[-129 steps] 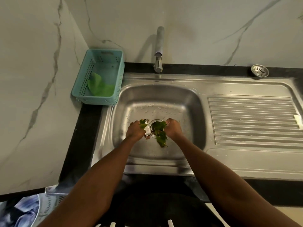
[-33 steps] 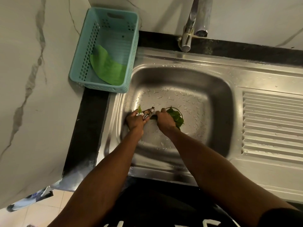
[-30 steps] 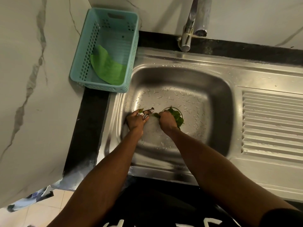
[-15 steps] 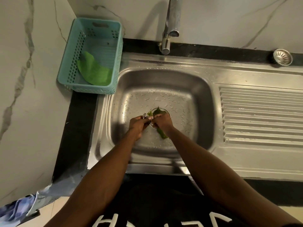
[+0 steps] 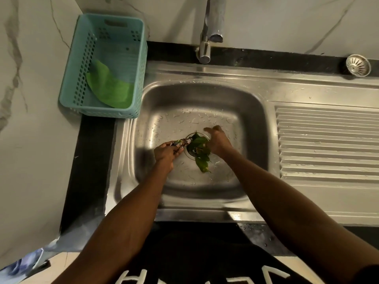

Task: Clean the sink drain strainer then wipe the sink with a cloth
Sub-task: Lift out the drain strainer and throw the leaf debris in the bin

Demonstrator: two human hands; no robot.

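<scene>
Green leaves (image 5: 200,152) lie heaped over the drain (image 5: 189,155) at the bottom of the wet steel sink (image 5: 252,140). My left hand (image 5: 166,151) grips a small dark wrapper (image 5: 185,142) and a bit of leaf just left of the drain. My right hand (image 5: 218,140) hovers over the right side of the leaves with fingers spread, holding nothing. A round metal strainer (image 5: 358,65) sits on the black counter at the far right. A green cloth (image 5: 109,87) lies in the teal basket (image 5: 82,64).
The tap (image 5: 207,37) stands behind the basin, spout over its back edge. A ribbed draining board (image 5: 328,144) fills the right side. Marble wall panels close off the left and back. Black counter (image 5: 90,160) runs along the sink's left edge.
My right hand has let go near my left and opened over the drain's right side. My left hand has kept the wrapper. The view has shifted closer.
</scene>
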